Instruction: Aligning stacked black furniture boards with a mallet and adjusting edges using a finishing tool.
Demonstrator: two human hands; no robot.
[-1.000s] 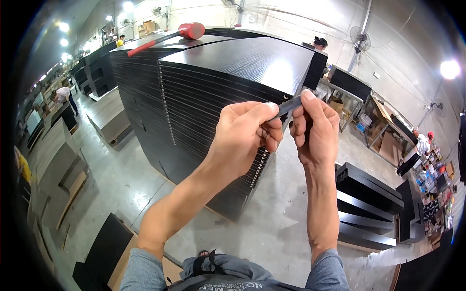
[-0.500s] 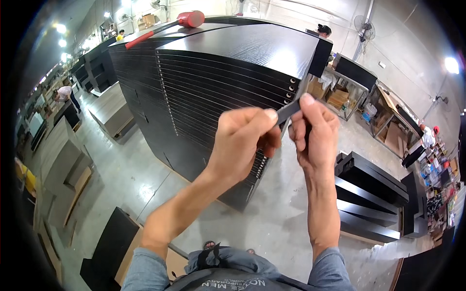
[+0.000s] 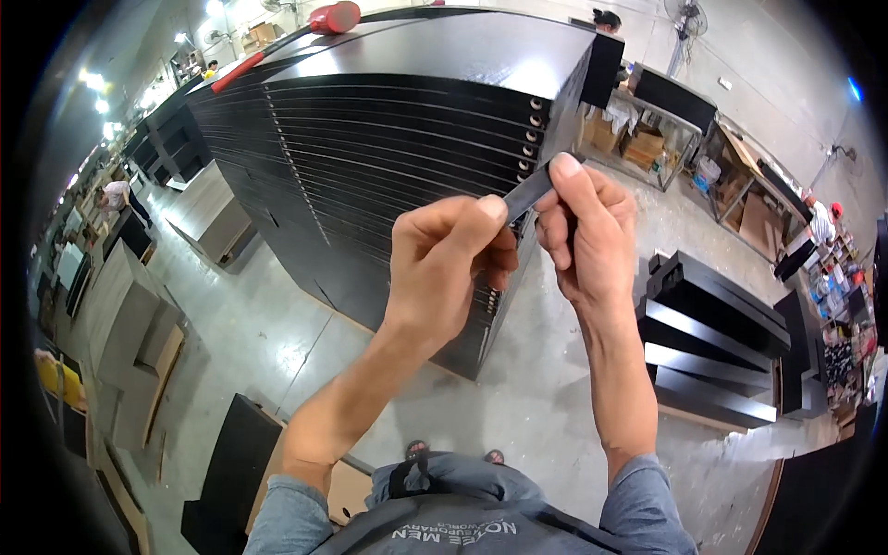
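Between my two hands stretches a short, flat, dark grey strip [image 3: 528, 194], raised in front of the stack's near right corner. My left hand [image 3: 446, 254] pinches its lower left end between thumb and fingers. At the upper right end, my right hand [image 3: 592, 227] grips it with the thumb on top. Behind them stands a tall stack of black panels [image 3: 388, 153], with round holes along the panel edges near the right corner. A mallet with a red head [image 3: 335, 17] and a red handle lies on top of the stack.
Black beam-like pieces [image 3: 712, 342] lie piled on the floor at the right. Grey-brown cabinet parts [image 3: 125, 324] stand at the left. A dark board [image 3: 227, 462] is near my left elbow. Beyond the stack are a metal-framed table [image 3: 661, 153] and people working.
The view has shifted, so the stack and mallet sit higher and further left in the picture. Both hands keep their grip on the strip, nearly unchanged in pose.
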